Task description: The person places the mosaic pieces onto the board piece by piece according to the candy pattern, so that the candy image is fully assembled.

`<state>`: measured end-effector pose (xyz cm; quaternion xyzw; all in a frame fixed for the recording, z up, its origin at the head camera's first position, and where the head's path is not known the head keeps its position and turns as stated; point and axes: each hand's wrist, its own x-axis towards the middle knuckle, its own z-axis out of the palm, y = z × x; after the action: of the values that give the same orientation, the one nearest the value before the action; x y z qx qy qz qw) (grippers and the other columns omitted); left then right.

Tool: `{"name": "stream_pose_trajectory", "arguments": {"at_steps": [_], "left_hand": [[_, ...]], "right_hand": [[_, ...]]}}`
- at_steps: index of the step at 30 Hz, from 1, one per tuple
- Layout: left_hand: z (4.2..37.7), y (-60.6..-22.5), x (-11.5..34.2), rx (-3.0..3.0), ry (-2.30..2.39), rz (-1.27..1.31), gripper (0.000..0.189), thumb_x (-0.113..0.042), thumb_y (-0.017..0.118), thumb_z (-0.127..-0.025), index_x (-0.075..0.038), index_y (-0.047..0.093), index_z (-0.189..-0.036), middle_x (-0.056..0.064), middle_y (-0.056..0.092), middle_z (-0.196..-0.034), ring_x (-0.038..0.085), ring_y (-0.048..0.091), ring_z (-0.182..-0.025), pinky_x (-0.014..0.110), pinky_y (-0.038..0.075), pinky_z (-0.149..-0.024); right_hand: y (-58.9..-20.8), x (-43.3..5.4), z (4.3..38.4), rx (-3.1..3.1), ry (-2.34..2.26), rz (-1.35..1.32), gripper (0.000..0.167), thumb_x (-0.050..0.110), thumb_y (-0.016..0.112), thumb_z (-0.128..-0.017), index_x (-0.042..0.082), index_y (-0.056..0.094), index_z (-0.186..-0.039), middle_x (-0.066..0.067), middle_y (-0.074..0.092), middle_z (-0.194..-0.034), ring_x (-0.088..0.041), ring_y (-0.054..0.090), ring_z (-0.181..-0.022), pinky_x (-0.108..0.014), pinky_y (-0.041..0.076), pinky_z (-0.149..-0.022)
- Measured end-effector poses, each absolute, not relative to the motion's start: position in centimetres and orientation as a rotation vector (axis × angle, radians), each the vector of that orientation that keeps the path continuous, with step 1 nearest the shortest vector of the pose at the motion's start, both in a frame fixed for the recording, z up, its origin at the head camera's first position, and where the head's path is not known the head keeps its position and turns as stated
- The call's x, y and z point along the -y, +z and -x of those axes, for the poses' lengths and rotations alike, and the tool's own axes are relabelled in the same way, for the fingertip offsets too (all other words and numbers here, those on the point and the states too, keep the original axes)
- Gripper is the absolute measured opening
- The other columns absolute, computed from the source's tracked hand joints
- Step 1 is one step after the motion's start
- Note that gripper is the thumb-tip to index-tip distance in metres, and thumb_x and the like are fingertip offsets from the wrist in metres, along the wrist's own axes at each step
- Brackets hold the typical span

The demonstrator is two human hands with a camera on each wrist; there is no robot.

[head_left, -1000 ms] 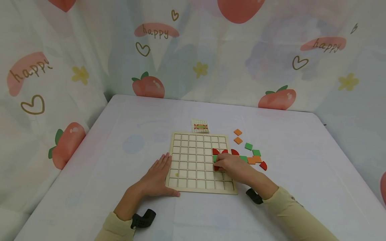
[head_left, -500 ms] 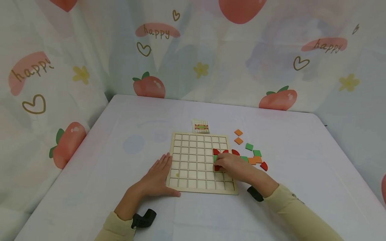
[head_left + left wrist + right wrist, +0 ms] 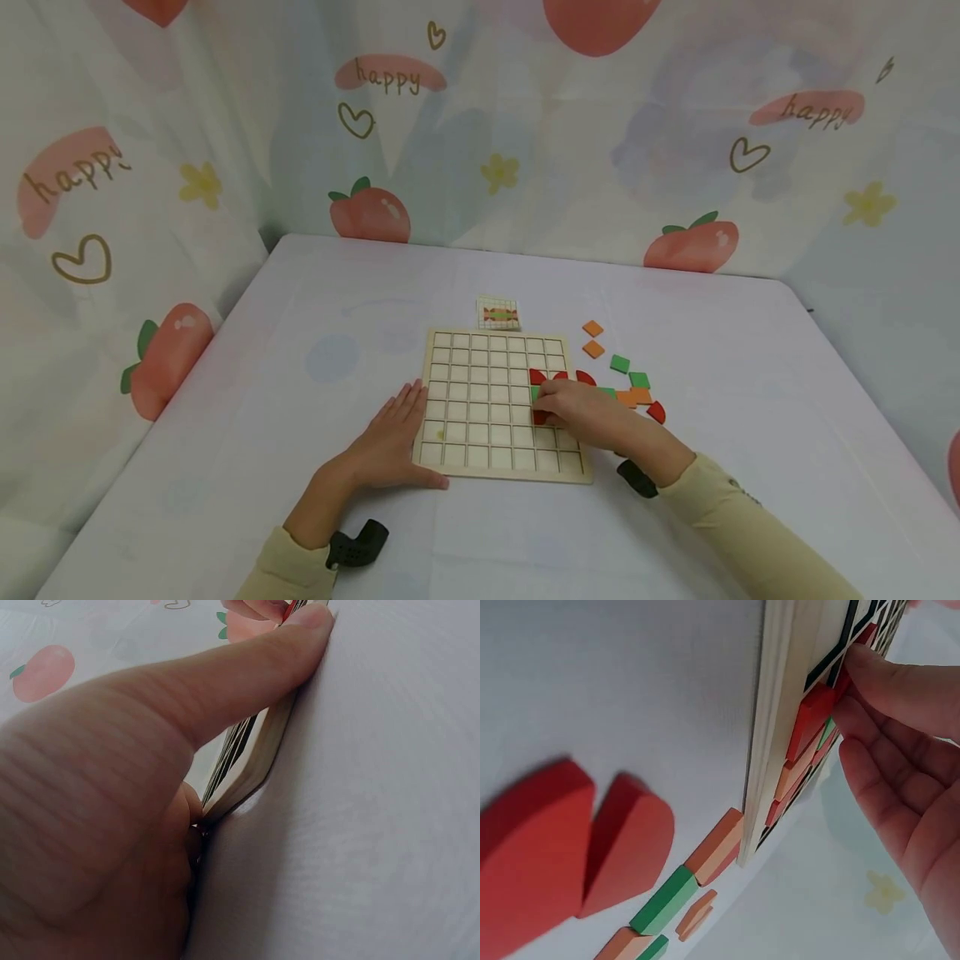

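A wooden grid board lies on the table. My left hand rests along its left side with fingers straight, and the thumb lies along the front edge in the left wrist view. Over the board's right part, my right hand pinches a red quarter-circle tile between thumb and fingertip, right at a cell. Behind the fingertips a green tile and a red quarter-circle sit in cells. In the right wrist view, another red tile and an orange tile sit near the rim; the hand hides part of this group.
Beyond the board lies a small pattern card. Loose tiles are scattered to the right: orange squares, green squares and red quarter-circles. A patterned cloth hangs behind the table.
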<state>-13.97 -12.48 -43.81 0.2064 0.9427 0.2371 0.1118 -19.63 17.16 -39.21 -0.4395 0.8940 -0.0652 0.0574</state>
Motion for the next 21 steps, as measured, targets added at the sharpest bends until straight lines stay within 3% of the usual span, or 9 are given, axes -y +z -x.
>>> {"name": "stream_pose_trajectory", "arguments": {"at_steps": [21], "left_hand": [[13.94, -43.69, 12.49, -2.758, 0.717, -0.608, 0.126, -0.068, 0.067, -0.064, 0.002, 0.002, -0.145, 0.013, -0.003, -0.151, 0.022, -0.006, -0.138, 0.040, 0.004, -0.109]], "right_hand": [[-39.48, -17.32, 19.60, -2.761, -0.286, 1.315, 0.024, 0.007, 0.075, -0.075, 0.004, 0.072, -0.098, -0.002, 0.065, -0.092, -0.017, 0.061, -0.086, -0.028, 0.051, -0.073]]}}
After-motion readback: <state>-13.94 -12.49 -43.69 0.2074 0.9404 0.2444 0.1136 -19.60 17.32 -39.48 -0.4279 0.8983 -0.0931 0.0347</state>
